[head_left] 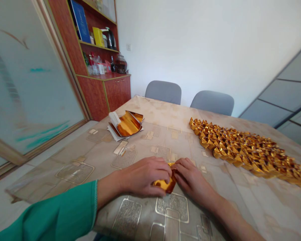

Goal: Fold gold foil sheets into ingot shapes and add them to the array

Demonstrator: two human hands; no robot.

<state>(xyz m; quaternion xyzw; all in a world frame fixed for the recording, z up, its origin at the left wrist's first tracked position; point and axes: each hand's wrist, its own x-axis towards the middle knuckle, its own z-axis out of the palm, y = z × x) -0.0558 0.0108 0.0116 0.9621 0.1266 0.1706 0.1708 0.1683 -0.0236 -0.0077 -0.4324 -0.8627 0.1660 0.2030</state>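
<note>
Both my left hand [145, 175] and my right hand [193, 180] pinch a folded piece of gold foil paper [164, 184] at the middle of the table's near edge, and my fingers hide much of it. Beyond my hands lies a stack of gold foil sheets [126, 124] on white paper, with a white paper roll or wad [114, 119] on top. To the right spreads a large mass of folded gold foil pieces [243, 152], packed in close rows. My hands touch neither the stack nor the mass.
The table has a beige patterned cover [150, 137]. A green sleeve [47, 214] runs along my left arm. Grey chairs [163, 92] stand at the far side, a red wooden cabinet [102, 77] with bottles and a kettle at back left, and a frosted glass door [27, 80] at left.
</note>
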